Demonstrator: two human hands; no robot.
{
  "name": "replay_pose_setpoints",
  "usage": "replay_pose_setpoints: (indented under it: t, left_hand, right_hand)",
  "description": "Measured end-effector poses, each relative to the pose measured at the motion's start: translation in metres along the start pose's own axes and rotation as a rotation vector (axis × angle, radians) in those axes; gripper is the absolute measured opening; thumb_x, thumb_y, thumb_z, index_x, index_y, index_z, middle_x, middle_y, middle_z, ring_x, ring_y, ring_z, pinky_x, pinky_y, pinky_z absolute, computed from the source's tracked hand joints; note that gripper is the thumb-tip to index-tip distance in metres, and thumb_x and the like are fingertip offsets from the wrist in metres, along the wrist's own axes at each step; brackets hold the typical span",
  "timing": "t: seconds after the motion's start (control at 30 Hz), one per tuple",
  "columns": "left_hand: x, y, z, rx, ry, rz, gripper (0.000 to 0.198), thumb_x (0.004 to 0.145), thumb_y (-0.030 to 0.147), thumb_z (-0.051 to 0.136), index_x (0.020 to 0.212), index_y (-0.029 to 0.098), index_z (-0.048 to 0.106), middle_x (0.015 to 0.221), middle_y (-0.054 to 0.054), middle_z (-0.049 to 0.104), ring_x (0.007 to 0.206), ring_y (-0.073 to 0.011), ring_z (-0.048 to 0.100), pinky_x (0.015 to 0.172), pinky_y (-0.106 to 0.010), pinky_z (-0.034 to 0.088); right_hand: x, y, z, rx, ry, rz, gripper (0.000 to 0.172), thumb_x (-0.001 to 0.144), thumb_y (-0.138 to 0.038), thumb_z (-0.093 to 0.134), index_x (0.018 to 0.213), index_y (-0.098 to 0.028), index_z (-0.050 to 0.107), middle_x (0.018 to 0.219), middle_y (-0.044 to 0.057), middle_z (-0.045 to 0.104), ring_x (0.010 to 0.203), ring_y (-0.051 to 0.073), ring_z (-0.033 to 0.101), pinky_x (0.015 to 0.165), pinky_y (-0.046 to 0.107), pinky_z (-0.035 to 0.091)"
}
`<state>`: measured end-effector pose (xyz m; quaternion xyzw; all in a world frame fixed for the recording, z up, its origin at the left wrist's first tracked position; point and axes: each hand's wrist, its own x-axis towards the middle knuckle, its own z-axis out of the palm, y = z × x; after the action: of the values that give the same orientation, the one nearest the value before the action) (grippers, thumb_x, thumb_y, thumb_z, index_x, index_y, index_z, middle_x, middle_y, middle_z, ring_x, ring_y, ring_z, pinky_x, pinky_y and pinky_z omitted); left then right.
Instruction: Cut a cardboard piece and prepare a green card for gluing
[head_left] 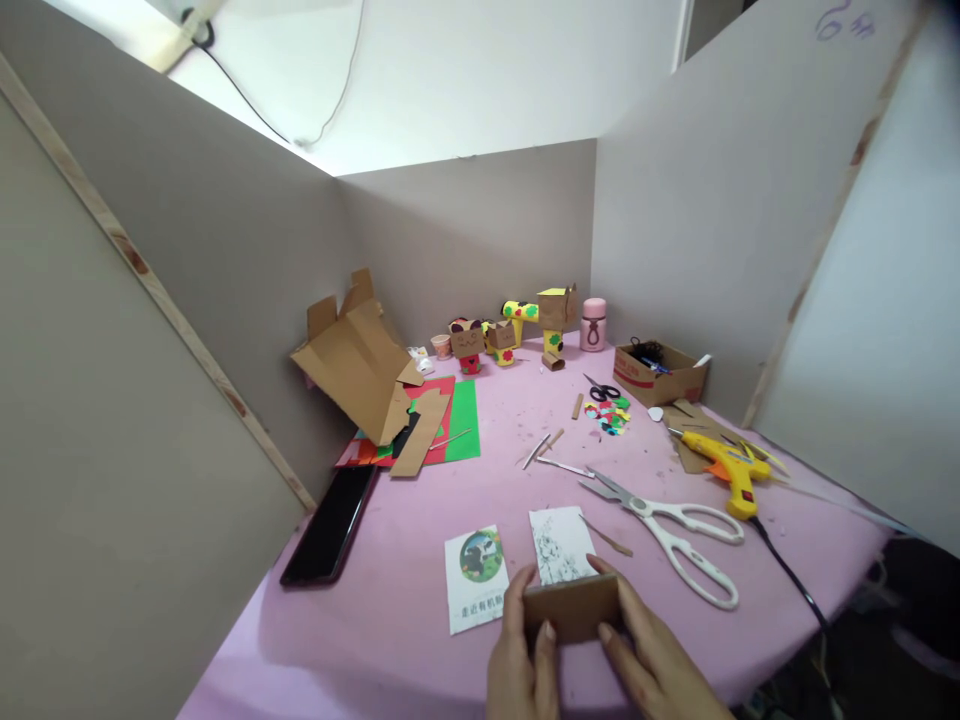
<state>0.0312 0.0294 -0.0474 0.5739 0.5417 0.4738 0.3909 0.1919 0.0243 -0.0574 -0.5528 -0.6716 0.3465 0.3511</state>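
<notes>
Brown cardboard piece (572,608) sits clamped between the left hand (521,655) and right hand (649,660) at the near edge of the pink table (390,600). White scissors (667,530) lie just beyond, right; two printed cards (474,575) lie left.

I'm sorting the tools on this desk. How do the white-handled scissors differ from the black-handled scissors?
Handles: the white-handled scissors are white, the black-handled scissors dark. Size: the white-handled scissors look much larger than the black-handled scissors. Place: the white-handled scissors lie near the right hand, which grips a cardboard piece with the left hand; the black-handled scissors lie farther back by coloured paper scraps. Both lie flat on the pink table.
</notes>
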Motion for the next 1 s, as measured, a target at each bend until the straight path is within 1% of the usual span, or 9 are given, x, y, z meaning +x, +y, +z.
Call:
replay_pose_setpoints:
  t: [0.1,0.23,0.33,0.43,0.53,0.63,0.8,0.9,1.0]
  left_hand:
    - [0.006,0.002,-0.012,-0.071,0.051,-0.025,0.039,0.079,0.045,0.052,0.108,0.019,0.055,0.108,-0.01,0.067,0.097,-0.0263,0.062,0.085,-0.032,0.045]
    - [0.025,0.012,-0.027,-0.423,0.181,-0.109,0.055,0.073,0.046,0.063,0.118,0.021,0.042,0.11,-0.01,0.064,0.105,-0.0264,0.059,0.089,-0.034,0.045]
    - [0.039,0.018,-0.034,-0.599,0.158,-0.224,0.068,0.065,0.04,0.073,0.121,0.023,0.039,0.099,-0.007,0.069,0.1,-0.0262,0.063,0.085,-0.034,0.048]
    - [0.046,0.023,-0.038,-0.662,0.14,-0.295,0.07,0.058,0.037,0.079,0.116,0.022,0.043,0.085,-0.004,0.072,0.092,-0.0254,0.066,0.078,-0.032,0.051]
    - [0.051,0.026,-0.042,-0.646,0.188,-0.339,0.069,0.051,0.036,0.084,0.107,0.023,0.047,0.076,-0.001,0.073,0.082,-0.0247,0.069,0.069,-0.031,0.053]
    - [0.056,0.028,-0.044,-0.573,0.23,-0.401,0.062,0.048,0.038,0.085,0.097,0.023,0.05,0.069,0.001,0.072,0.066,-0.0229,0.069,0.054,-0.028,0.052]
    - [0.062,0.025,-0.031,-0.576,0.131,-0.43,0.059,0.045,0.044,0.085,0.089,0.019,0.055,0.07,-0.004,0.072,0.065,-0.0256,0.069,0.058,-0.033,0.054]
    - [0.064,0.028,-0.021,-0.586,0.065,-0.451,0.055,0.045,0.044,0.085,0.086,0.019,0.057,0.076,-0.006,0.072,0.072,-0.028,0.07,0.066,-0.037,0.054]
    - [0.067,0.03,-0.017,-0.565,0.031,-0.449,0.048,0.049,0.045,0.083,0.079,0.019,0.058,0.078,-0.006,0.071,0.072,-0.0272,0.069,0.067,-0.036,0.053]
  right_hand:
    - [0.004,0.0,-0.018,-0.152,0.092,-0.062,0.046,0.095,-0.031,0.024,0.135,-0.008,0.027,0.138,0.022,0.045,0.128,0.018,0.043,0.104,0.033,0.039]
    - [0.024,-0.007,-0.045,-0.465,0.192,-0.098,0.038,0.093,-0.026,0.029,0.123,-0.009,0.045,0.119,0.02,0.057,0.112,0.025,0.055,0.094,0.04,0.046]
    - [0.042,-0.012,-0.052,-0.577,0.164,-0.056,0.023,0.087,-0.018,0.038,0.091,-0.014,0.06,0.096,0.017,0.063,0.084,0.03,0.063,0.073,0.045,0.051]
    - [0.06,-0.012,-0.06,-0.648,0.147,-0.039,0.025,0.086,-0.013,0.037,0.072,-0.018,0.058,0.078,0.012,0.063,0.067,0.028,0.063,0.061,0.041,0.049]
    - [0.079,-0.01,-0.077,-0.665,0.204,-0.035,0.026,0.087,-0.011,0.034,0.082,-0.017,0.058,0.08,0.012,0.064,0.07,0.027,0.063,0.064,0.04,0.049]
    - [0.091,-0.015,-0.09,-0.66,0.3,-0.057,0.033,0.086,-0.01,0.032,0.111,-0.011,0.053,0.113,0.022,0.055,0.095,0.031,0.061,0.075,0.047,0.049]
    - [0.078,-0.033,-0.059,-0.578,0.109,-0.405,0.056,0.078,-0.012,0.046,0.133,-0.021,0.043,0.135,0.015,0.048,0.119,0.023,0.052,0.091,0.034,0.051]
    - [0.07,-0.032,-0.038,-0.712,0.179,-0.615,0.051,0.075,-0.003,0.039,0.121,-0.016,0.059,0.119,0.023,0.062,0.105,0.029,0.063,0.077,0.039,0.057]
    - [0.07,-0.024,-0.035,-0.823,0.248,-0.731,0.043,0.079,-0.001,0.036,0.108,-0.013,0.067,0.105,0.022,0.07,0.086,0.03,0.071,0.065,0.038,0.06]
